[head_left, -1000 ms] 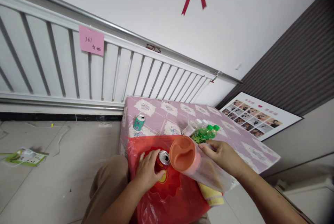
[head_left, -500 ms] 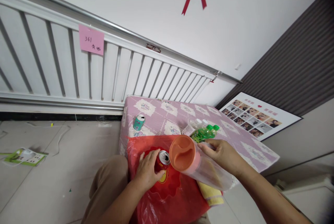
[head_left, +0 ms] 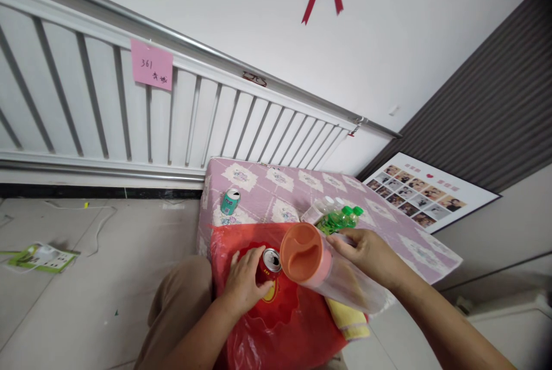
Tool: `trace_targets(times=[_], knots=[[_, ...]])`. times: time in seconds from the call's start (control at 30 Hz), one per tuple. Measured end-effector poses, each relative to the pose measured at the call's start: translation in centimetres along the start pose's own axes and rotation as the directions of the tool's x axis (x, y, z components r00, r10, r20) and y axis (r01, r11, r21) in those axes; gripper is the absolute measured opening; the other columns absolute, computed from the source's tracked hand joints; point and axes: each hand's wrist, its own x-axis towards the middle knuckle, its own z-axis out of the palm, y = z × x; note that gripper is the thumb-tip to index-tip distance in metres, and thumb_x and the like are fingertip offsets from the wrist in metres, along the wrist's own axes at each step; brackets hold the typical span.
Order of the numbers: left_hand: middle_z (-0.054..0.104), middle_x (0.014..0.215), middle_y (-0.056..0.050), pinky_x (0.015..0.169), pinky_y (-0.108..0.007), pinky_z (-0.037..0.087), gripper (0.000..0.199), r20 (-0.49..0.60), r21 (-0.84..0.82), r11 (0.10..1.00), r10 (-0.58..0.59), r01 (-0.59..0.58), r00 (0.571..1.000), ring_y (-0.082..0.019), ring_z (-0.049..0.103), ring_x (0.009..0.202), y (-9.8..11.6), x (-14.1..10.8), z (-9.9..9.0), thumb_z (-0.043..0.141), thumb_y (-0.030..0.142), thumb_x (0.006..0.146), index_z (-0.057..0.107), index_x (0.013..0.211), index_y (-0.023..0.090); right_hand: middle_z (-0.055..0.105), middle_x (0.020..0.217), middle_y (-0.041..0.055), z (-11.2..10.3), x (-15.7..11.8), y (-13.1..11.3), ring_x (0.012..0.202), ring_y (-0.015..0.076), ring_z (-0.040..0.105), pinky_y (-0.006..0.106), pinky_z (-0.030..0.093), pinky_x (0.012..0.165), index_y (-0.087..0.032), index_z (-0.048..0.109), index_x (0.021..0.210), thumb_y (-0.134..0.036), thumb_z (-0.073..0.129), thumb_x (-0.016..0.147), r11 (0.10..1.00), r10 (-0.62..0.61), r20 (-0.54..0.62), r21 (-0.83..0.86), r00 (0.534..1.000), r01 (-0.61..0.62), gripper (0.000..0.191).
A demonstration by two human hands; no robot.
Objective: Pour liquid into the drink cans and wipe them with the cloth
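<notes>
My left hand is wrapped round a red drink can, whose top is opened. The can stands upright on a red plastic sheet. In my right hand is the handle of a clear plastic pitcher with an orange lid. The pitcher is tilted, its lid end right beside the can's top. I cannot see whether any liquid runs between them. Under the pitcher lies a yellow cloth.
A green can stands at the back left of the patterned tablecloth. Several bottles with green caps are grouped behind the pitcher. A white radiator borders the table's far side. A power strip lies on the floor.
Almost nothing differs. Both hands, the can and the pitcher keep their places; the view has shifted very slightly.
</notes>
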Motion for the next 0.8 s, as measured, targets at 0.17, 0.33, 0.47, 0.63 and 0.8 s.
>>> trace_targets(times=[0.17,0.33,0.47,0.63,0.8], knots=[[0.058,0.144,-0.009,0.121,-0.061,0.022,0.075,0.004,-0.001,1.0,-0.001,0.001,1.0,-0.029,0.051,0.135,0.03,-0.01,-0.02,0.073,0.022,0.072,0.043,0.141,0.026,0.045,0.051,-0.0028,-0.04,0.05,-0.1,0.051,0.0133,0.042,0.027,0.031,0.049,-0.021,0.051,0.054,-0.058,0.049,0.082,1.0,-0.004,0.0,0.006,1.0,0.004,0.047],[0.059,0.143,-0.008,0.121,-0.06,0.022,0.075,-0.001,-0.002,1.0,-0.001,0.001,1.0,-0.029,0.052,0.134,0.04,-0.01,-0.02,0.074,0.021,0.072,0.044,0.14,0.028,0.047,0.05,-0.0026,-0.09,0.06,-0.12,0.051,0.0131,0.042,0.027,0.031,0.048,-0.021,0.053,0.055,-0.059,0.049,0.083,1.0,-0.011,0.001,0.009,1.0,0.011,0.048],[0.059,0.143,-0.008,0.121,-0.06,0.024,0.076,-0.003,-0.002,1.0,0.001,-0.001,1.0,-0.03,0.052,0.134,0.0,0.0,-0.03,0.075,0.021,0.071,0.044,0.14,0.028,0.049,0.052,-0.002,-0.14,0.01,-0.14,0.051,0.0142,0.044,0.028,0.034,0.049,-0.021,0.055,0.056,-0.059,0.048,0.083,1.0,-0.008,0.005,-0.006,1.0,0.008,0.047],[0.06,0.142,-0.008,0.12,-0.06,0.024,0.077,-0.011,0.0,1.0,0.0,0.0,1.0,-0.03,0.054,0.133,0.05,-0.01,-0.08,0.075,0.02,0.07,0.045,0.14,0.028,0.049,0.052,-0.0019,-0.16,-0.03,-0.09,0.052,0.0144,0.044,0.028,0.032,0.049,-0.021,0.055,0.056,-0.06,0.05,0.083,1.0,0.008,0.006,0.002,1.0,-0.008,0.047],[0.059,0.144,-0.008,0.12,-0.06,0.023,0.076,-0.01,-0.005,1.0,0.0,-0.001,1.0,-0.03,0.053,0.133,0.11,-0.03,-0.08,0.074,0.02,0.071,0.045,0.14,0.029,0.05,0.05,-0.0017,-0.24,-0.05,-0.11,0.051,0.0143,0.044,0.028,0.032,0.048,-0.021,0.054,0.053,-0.059,0.052,0.083,1.0,0.001,-0.006,0.011,1.0,-0.001,0.048]])
